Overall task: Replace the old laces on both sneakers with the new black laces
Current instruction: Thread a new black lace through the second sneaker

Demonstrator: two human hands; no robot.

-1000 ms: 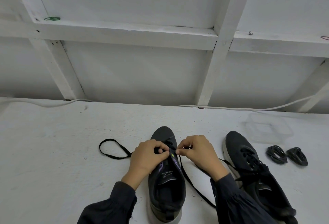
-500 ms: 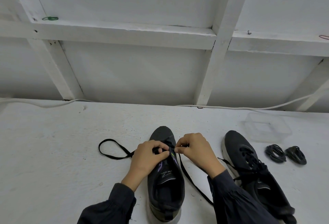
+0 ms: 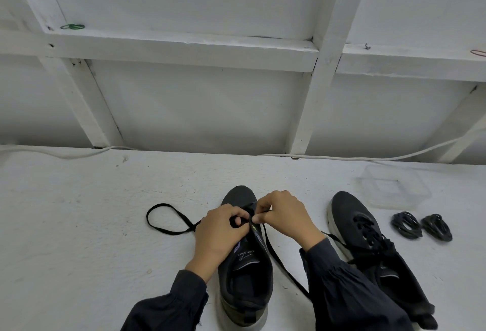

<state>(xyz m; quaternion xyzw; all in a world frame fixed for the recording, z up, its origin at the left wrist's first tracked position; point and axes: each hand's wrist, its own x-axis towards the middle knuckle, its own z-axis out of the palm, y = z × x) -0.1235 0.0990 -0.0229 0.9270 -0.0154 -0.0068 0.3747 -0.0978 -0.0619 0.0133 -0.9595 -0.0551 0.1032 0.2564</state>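
Plain white beamed wall at back, white-painted tabletop in front. Dark grey mesh sneaker at centre, toe pointing away. Left hand fingers curled, pinching flat black lace at the toe-end eyelets; right hand fingers pinched on the same lace from the other side. One lace tail looped out left on the tabletop, the other trailing back right past the sleeve. No lace visible across the tongue, so probably freeing the old lace's last row. Pull straight through one eyelet at a time, brace the upper with the other hand, watch for the tip snagging. Second dark laced sneaker at right, untouched; two coiled black lace bundles beyond it, near clear plastic box, likely the new ones
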